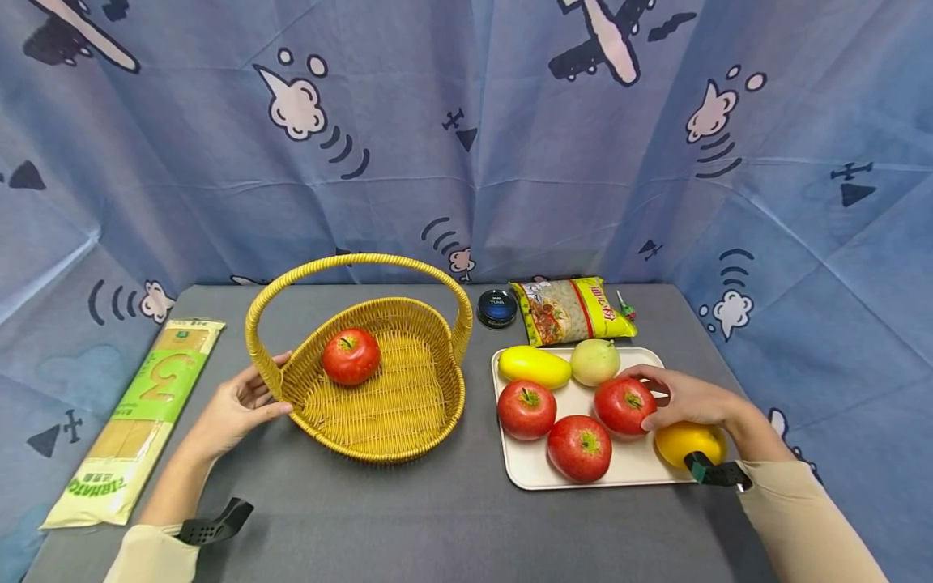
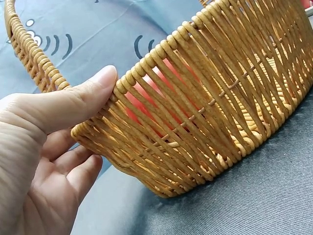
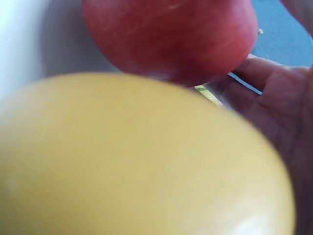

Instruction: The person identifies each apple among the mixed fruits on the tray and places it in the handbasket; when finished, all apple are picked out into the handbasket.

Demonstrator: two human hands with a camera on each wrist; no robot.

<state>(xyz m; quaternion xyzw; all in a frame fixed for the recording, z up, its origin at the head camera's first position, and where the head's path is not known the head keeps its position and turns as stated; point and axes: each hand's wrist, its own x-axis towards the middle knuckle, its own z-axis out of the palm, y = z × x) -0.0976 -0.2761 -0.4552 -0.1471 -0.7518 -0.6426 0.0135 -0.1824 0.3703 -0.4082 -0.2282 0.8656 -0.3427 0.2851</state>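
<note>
My left hand [image 1: 232,411] holds the left end of a yellow wicker basket [image 1: 386,451] beside the foot of its tall handle. The left wrist view has the thumb on the woven rim [image 2: 128,81] and the other fingers against the outside. One red apple [image 1: 351,356] sits in the basket's left part. Over the tray's right side, my right hand [image 1: 688,398] grips another red apple [image 1: 624,407] between thumb and fingers. A yellow-orange fruit [image 1: 685,444] lies beneath that wrist and fills much of the right wrist view, hiding part of the hand.
The white tray [image 1: 528,474] also carries two red apples [image 1: 526,410], a long yellow fruit [image 1: 535,368] and a pale green fruit [image 1: 595,362]. Behind stand a tuna can [image 1: 497,308] and a printed food bag [image 1: 576,311]. A noodle packet [image 1: 138,421] lies far left.
</note>
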